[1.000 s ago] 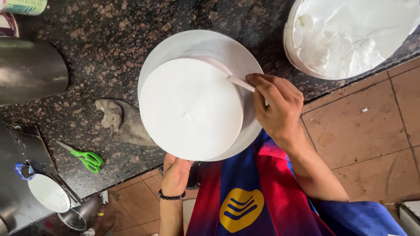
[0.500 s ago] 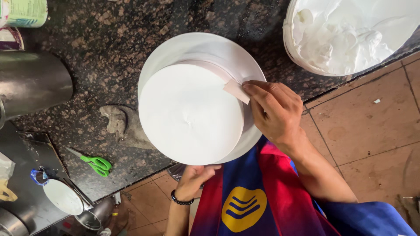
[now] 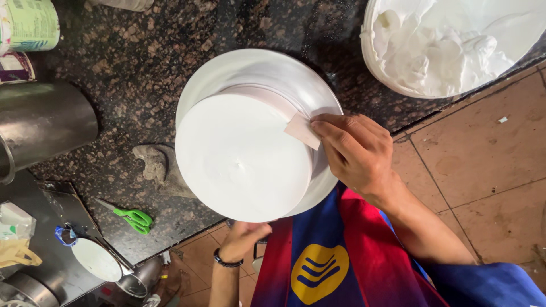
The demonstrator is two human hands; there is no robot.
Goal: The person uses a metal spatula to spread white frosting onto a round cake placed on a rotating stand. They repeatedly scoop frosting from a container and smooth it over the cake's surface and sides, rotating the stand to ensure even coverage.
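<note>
One round white frosted cake (image 3: 242,159) is seen on one white turntable plate (image 3: 256,68), which stands on the dark speckled stone surface (image 3: 142,62) close to its near edge. Against the cake's right side a pale pink scraper card (image 3: 303,131) is pressed; only a small corner of it shows, the rest being covered by the right hand (image 3: 355,150). The fingers (image 3: 333,126) of that hand are closed on the card, thumb hidden beneath. The left hand (image 3: 243,240) is held under the near rim of the plate, below the surface's edge; its fingers are tucked out of view, so whether they are clenched or released cannot be told. A dark bracelet (image 3: 227,263) is worn on that wrist.

At the far right corner one large white bowl of cream (image 3: 449,45) is cut off by the frame. At the left edge one steel vessel (image 3: 40,128) is partly seen, and above it one printed tub (image 3: 28,25), also cut off. One crumpled grey cloth (image 3: 162,167) lies just beside the cake's left side, and one pair of green-handled scissors (image 3: 128,216) lies near the surface's near edge. On a lower steel ledge at the bottom left, one small round lid (image 3: 95,260) can be made out; the things around it are too crowded to identify. A red and blue shirt (image 3: 330,256) fills the lower middle.
</note>
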